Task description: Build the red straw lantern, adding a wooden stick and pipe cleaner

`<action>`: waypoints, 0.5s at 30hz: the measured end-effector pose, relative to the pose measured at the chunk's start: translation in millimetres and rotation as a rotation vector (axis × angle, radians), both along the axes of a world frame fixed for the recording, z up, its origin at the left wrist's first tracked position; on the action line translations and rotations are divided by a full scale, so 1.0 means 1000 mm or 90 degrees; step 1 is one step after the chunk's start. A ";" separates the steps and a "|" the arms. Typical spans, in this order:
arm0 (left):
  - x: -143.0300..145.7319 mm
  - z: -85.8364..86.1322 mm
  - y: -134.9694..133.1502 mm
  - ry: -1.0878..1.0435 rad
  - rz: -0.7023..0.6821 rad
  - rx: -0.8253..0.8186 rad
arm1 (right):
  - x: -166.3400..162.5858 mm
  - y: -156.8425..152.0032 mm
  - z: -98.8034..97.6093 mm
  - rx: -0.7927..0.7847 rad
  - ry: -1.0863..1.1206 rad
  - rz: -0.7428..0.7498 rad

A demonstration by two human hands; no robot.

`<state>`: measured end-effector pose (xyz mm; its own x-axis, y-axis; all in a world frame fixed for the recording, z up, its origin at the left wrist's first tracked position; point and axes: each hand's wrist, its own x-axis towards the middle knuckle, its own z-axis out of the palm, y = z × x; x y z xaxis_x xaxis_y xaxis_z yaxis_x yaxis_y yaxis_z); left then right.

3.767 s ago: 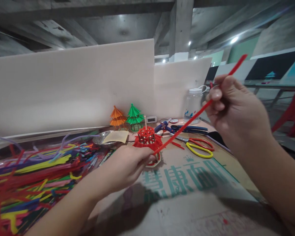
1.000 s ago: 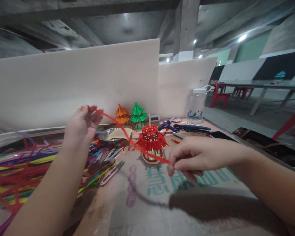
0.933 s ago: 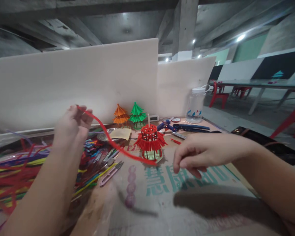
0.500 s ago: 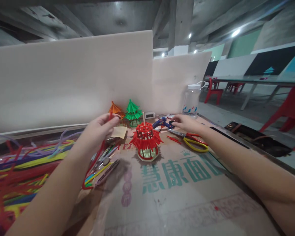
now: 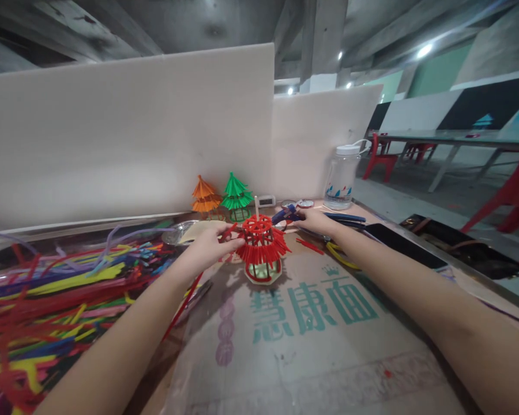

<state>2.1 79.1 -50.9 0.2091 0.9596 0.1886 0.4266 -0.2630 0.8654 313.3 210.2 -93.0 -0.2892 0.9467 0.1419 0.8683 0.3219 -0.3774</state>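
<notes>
My left hand (image 5: 210,245) is closed in a pinch on a red pipe cleaner (image 5: 181,311), whose long end trails below the palm. Its fingertips are beside a small red pagoda-like model (image 5: 263,251), with a fringed roof, barred base and thin upright stick; I cannot tell if they touch it. Behind the model, my right hand (image 5: 315,223) grips a blue glue gun (image 5: 285,214), the handle mostly hidden by the fingers. Under the right wrist lie yellow-handled scissors (image 5: 341,256), partly covered. Short red pieces (image 5: 310,246) rest near them.
Colourful pipe cleaners (image 5: 69,294) heap up at the left. An orange model (image 5: 205,196) and a green model (image 5: 236,196) stand by the white partition (image 5: 134,138). A clear bottle (image 5: 341,178), blue-handled pliers (image 5: 346,218) and a black phone (image 5: 404,245) are at the right.
My left hand has moved right and down, bringing the red pipe cleaner up beside the red model. My right hand has closed around the glue gun's handle. The view has shifted slightly.
</notes>
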 end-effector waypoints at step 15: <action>0.017 -0.007 -0.008 -0.037 0.017 -0.007 | -0.029 0.001 0.019 0.008 0.289 -0.044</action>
<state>19.2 70.7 -57.4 0.1719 0.9669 0.1888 0.3820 -0.2421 0.8919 284.6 211.7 -73.5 -0.1307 0.9589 0.2520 0.6353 0.2761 -0.7212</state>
